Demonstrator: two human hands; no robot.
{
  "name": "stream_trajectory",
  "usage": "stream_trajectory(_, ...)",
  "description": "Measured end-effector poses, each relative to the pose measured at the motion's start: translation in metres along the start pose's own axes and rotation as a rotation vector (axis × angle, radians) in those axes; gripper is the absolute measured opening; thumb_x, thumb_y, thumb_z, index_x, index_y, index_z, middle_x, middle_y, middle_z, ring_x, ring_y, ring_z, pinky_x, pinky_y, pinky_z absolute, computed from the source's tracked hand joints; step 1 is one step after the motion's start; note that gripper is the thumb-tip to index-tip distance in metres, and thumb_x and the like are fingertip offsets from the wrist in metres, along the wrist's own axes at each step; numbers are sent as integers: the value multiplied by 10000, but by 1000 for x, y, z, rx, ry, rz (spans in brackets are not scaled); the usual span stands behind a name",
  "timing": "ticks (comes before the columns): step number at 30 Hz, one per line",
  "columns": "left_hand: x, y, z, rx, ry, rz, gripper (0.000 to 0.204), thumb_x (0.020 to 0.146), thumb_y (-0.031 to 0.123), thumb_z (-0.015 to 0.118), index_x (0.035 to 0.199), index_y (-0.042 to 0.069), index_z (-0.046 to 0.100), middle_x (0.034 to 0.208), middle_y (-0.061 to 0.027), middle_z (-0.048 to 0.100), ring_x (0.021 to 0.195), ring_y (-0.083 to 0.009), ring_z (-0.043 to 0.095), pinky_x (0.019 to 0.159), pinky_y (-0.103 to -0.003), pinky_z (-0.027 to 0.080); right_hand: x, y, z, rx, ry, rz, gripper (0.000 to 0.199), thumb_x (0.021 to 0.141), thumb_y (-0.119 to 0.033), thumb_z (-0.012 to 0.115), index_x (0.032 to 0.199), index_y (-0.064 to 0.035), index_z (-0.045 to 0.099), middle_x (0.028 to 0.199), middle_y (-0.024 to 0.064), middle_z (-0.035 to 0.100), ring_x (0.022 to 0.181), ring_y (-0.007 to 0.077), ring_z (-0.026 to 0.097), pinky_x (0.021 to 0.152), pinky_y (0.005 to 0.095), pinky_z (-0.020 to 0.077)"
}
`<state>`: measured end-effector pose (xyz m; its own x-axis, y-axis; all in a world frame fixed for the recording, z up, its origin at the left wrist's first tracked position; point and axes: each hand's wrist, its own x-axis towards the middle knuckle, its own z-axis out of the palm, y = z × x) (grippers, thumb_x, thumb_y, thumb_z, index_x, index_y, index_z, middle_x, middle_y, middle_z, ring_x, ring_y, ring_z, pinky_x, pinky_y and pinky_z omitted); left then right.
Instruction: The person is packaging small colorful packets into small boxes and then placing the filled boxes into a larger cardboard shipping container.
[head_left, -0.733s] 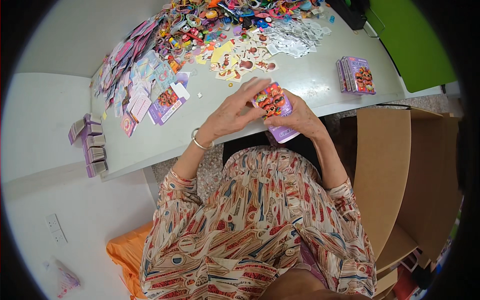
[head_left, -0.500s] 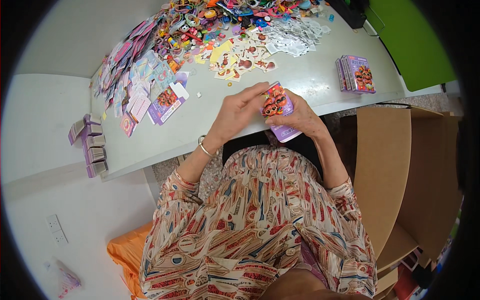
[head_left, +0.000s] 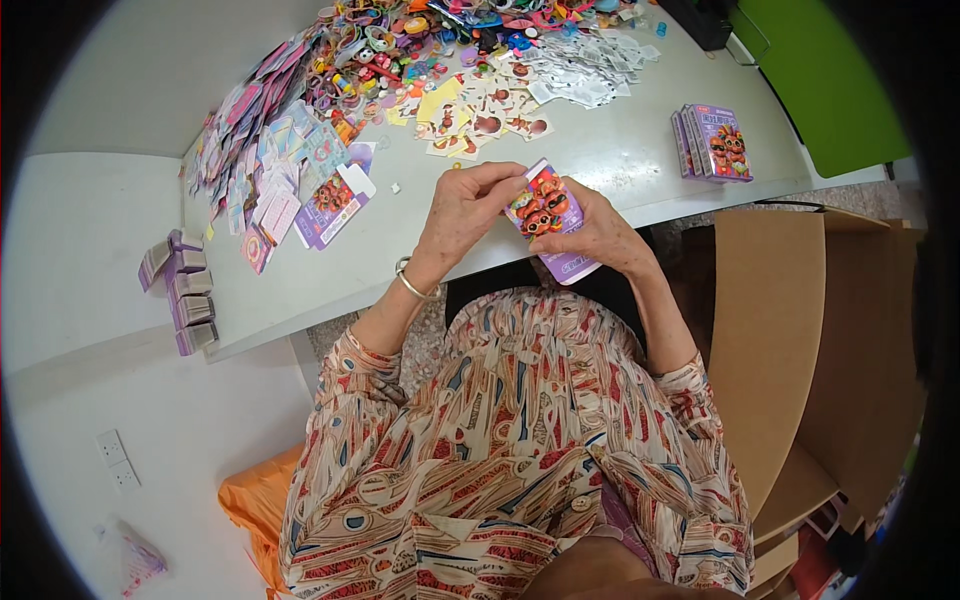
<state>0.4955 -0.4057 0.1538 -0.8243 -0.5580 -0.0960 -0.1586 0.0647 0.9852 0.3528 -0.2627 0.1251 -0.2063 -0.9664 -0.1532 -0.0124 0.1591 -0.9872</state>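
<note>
A small purple cardboard box (head_left: 552, 215) with red cartoon figures is held tilted over the table's front edge. Its right side and lower part are gripped by my right hand (head_left: 603, 236), with the thumb lying across its front. My left hand (head_left: 468, 212), with a bangle at the wrist, has its fingers pinched together at the box's upper left edge. Just beyond the hands lie loose picture cards (head_left: 486, 124) showing small brown figures. To the left, a flattened purple box (head_left: 328, 213) lies with its flaps spread.
Colourful small toys (head_left: 400, 50) are heaped at the back, beside white packets (head_left: 590, 70) and a pile of cards (head_left: 255, 105). Closed purple boxes (head_left: 722, 150) stand at the right. An open brown carton (head_left: 765, 330) is on my right. Bundled card stacks (head_left: 190, 285) sit at the table's left edge.
My left fingers have drawn back left from across the top of the box and closed at its upper left edge. The right hand keeps its grip, almost unmoved.
</note>
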Motion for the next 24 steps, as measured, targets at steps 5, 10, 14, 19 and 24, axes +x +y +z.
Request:
stream_trajectory(5,0,2,-3,-119,-14,-87,228,911,123,635,1081,-22,679,892,-22,686,765,-74,615,617,-223,494,0,1,-1,-4,-16,-15,636,661,-191,854,1192,-24,547,1011,34,640,898,101,574,841,271,471)
stream_trajectory(10,-9,2,3,406,36,308,196,879,28,578,1049,-38,649,820,-139,677,725,-214,657,657,-301,519,0,3,-2,-3,-20,-7,622,662,-188,856,1178,-21,550,997,32,644,898,101,576,843,273,474)
stream_trajectory(14,-22,4,11,598,102,614,236,842,-25,536,1072,-28,589,833,-187,638,758,-392,619,637,-349,505,1,5,-3,-27,-51,-5,624,657,-188,861,1170,-20,549,1000,35,644,905,105,576,847,274,471)
stream_trajectory(19,-23,15,1,509,8,373,209,875,25,578,1077,-23,602,849,-138,655,687,-220,610,598,-282,474,0,2,-3,-37,-91,-1,670,652,-191,863,1208,-16,533,1021,50,645,926,117,576,862,278,464)
stream_trajectory(24,2,7,-21,305,-194,68,218,908,70,602,1097,-37,616,828,-15,659,687,-48,534,599,-223,443,3,2,-4,-127,-142,3,716,645,-217,867,1235,-9,520,1029,65,646,933,131,578,866,288,462)
